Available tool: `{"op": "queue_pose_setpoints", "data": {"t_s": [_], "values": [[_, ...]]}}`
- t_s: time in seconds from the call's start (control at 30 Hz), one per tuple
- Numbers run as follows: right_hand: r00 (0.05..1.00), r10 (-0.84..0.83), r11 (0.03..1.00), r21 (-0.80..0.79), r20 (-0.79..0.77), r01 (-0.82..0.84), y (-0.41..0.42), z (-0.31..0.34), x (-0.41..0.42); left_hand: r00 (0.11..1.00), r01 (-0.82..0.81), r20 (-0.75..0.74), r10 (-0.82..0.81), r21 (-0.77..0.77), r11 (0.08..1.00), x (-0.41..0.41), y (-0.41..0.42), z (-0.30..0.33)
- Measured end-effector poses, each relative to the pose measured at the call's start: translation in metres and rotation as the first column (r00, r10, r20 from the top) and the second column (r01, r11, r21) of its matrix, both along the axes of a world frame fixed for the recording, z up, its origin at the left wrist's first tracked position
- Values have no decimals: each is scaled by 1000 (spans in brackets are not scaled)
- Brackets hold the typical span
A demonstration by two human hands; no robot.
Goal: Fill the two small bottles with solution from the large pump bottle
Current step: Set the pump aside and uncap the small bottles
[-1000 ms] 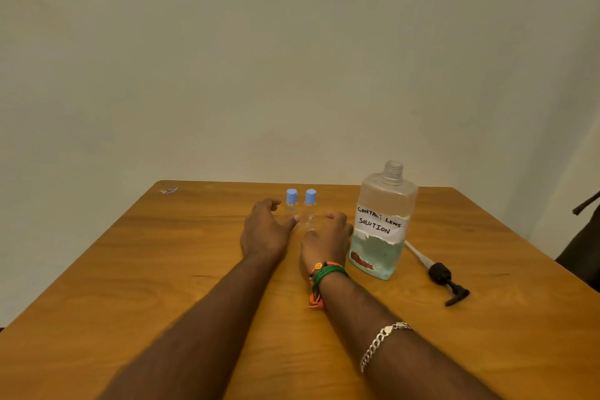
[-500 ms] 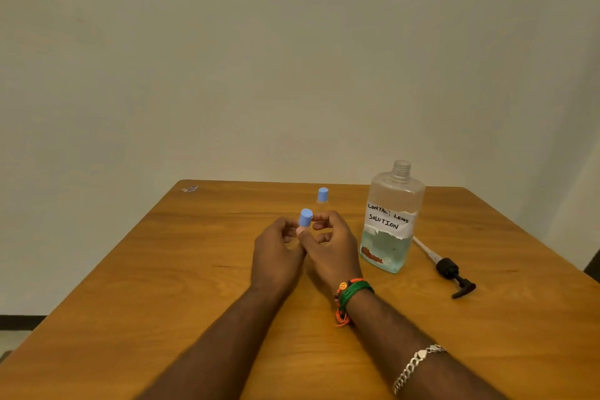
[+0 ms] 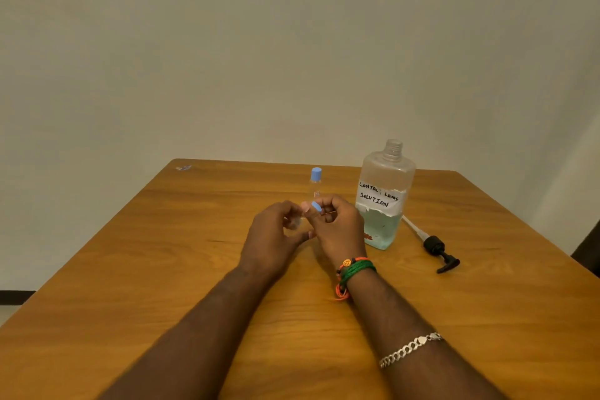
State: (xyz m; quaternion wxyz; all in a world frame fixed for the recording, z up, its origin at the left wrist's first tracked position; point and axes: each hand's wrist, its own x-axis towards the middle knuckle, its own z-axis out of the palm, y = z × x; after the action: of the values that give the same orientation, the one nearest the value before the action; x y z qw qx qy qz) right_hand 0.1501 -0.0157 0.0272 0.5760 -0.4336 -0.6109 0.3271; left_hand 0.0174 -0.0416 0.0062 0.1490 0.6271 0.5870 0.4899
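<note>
A: How do the fingers stand, starting from the left?

B: The left hand [image 3: 272,237] has its fingers [image 3: 285,209] curled around a small clear bottle [image 3: 297,221], lifted off the wooden table [image 3: 162,269]; the glass is mostly hidden in the grip.

A: And the other?

B: The right hand [image 3: 337,230] sits just beside it, touching. Its fingertips [image 3: 306,207] pinch a blue cap [image 3: 316,206] at the top of that bottle. Whether the cap is on the neck or already free, I cannot tell.

A: The second one?

B: The second small bottle [image 3: 315,183] stands upright on the table behind the hands, its own blue cap on.

A: Further right?

B: The large bottle [image 3: 384,198] stands near the right hand, neck open, roughly a third full of pale blue-green liquid, with a handwritten label reading "CONTACT LENS SOLUTION". Right of it the black pump head [image 3: 438,252] lies on its side on the table, its tube pointing back toward the large bottle.
</note>
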Motion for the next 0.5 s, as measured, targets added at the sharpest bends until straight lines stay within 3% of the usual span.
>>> {"op": "queue_pose_setpoints", "data": {"t_s": [0.2, 0.5], "values": [[984, 68, 996, 51, 166, -77, 4, 4, 9, 998, 25, 64, -20, -72, 997, -5, 4, 4], [993, 8, 999, 47, 115, -13, 0, 7, 6, 999, -3, 32, 4, -37, 999, -5, 4, 5]]}}
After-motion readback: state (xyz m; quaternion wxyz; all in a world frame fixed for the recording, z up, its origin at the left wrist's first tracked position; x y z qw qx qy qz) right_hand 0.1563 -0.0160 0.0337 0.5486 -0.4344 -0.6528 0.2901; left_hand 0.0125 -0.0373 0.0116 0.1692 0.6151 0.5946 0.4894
